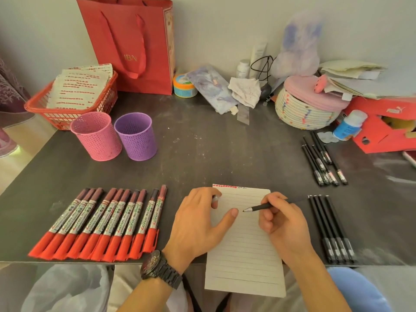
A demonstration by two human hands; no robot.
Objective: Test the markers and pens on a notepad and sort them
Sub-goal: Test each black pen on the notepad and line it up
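Your right hand (283, 224) has its fingers pinched together on the barrel of a black pen (263, 207), whose tip hangs just over the upper lines of the notepad (245, 255). The notepad lies at the desk's near edge and overhangs it toward you. Your left hand (195, 224) pins the page with a straight thumb, and its fingers curl round a small pale piece, most likely the pen cap (215, 198).

The pen looks light, thin, stiff and smooth, so I'd grip low near the tip for control. The paper is thin and will probably slide or buckle unless you hold it down.

The red markers (101, 221) lie in a row along the near left edge. They look fatter and easier to grip at mid-barrel. More black pens (328, 226) lie by the near right edge.

The desk (213, 154) is dark, hard and scuffed with pale smears. A pink cup (96, 136) and a purple cup (136, 136) stand toward the far left, and clutter lines the far edge against a plain wall (225, 30)
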